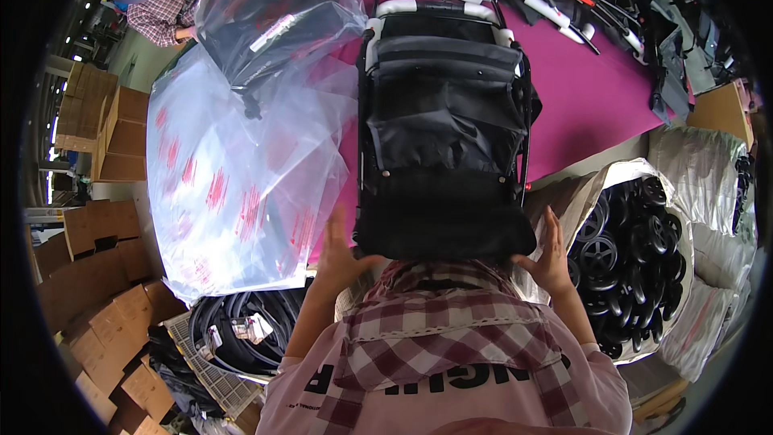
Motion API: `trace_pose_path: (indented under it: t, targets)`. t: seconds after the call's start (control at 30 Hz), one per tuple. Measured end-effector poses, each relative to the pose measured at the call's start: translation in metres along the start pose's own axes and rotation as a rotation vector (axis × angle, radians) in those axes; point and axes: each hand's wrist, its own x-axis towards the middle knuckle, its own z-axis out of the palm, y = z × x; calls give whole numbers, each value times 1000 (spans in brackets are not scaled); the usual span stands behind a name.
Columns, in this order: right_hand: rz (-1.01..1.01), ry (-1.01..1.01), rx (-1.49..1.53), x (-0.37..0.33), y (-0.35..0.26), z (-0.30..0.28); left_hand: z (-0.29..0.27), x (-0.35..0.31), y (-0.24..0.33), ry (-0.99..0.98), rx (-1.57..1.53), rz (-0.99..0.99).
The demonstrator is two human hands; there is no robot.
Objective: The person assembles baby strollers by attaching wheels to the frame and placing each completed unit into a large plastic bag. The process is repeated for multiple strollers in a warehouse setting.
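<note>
In front of me a black folded stroller (447, 113) lies on the magenta table (592, 101). Its dark frame has white tube parts at the far end, and black fabric covers its middle. My left hand (341, 259) is beside its near left corner, fingers stretched out and the thumb pointing in at the fabric. On the other side my right hand (551, 261) mirrors it at the near right corner, fingers raised and spread. Neither hand is closed round the stroller; whether the thumbs touch it I cannot tell.
Clear plastic bags (233, 185) with red print cover the table's left side, where another person (165, 0) handles a bagged dark item (278, 20). Frame parts (564, 0) lie far right. A sack of black wheels (636, 254), a crate (213, 362) and cardboard boxes (121, 141) surround me.
</note>
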Motion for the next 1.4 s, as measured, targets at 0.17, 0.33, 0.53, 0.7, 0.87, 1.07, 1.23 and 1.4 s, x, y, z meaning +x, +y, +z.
trace_pose_path:
  t: [0.17,0.33,0.53,0.7,0.87,1.07,1.23,1.4]
  targets:
    - [-102,-128,-303,4,16,38,45,25,-49,-68,46,510]
    - [-112,70,-381,3,-4,43,52,34,-65,5,-67,657]
    - [46,-2,-413,41,-4,27,36,63,-56,-156,-113,461]
    - [50,-83,-353,63,-7,17,23,83,-46,-376,-206,267]
    - [433,-705,661,128,50,-38,36,104,-87,-345,-495,78]
    - [852,262,934,254,165,54,106,204,-124,-359,-1072,-764]
    - [732,43,1370,269,176,88,119,236,-71,-370,-1664,-807]
    - [629,-81,1441,283,173,78,125,268,-69,-264,-1658,-706]
